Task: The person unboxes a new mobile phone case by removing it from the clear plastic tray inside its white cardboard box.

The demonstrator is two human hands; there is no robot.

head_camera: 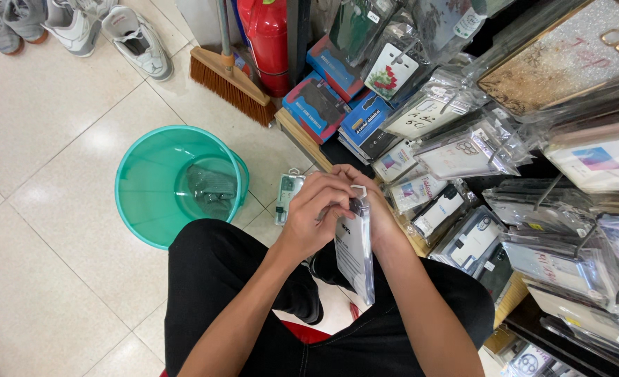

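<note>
Black-trousered knees (253, 279) nearest. Left hand (314, 213) and right hand (372, 209) both grip packaged phone case (355, 255) closed, upright for fingers working its top. Teal bucket (177, 183) on floor beside.

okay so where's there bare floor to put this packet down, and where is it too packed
Bare tile lies left of the green bucket, below the sneakers, and in front toward the broom. It is crowded right of both hands, left hand and right hand, holding the clear packet: hanging phone cases overlap there.
</note>
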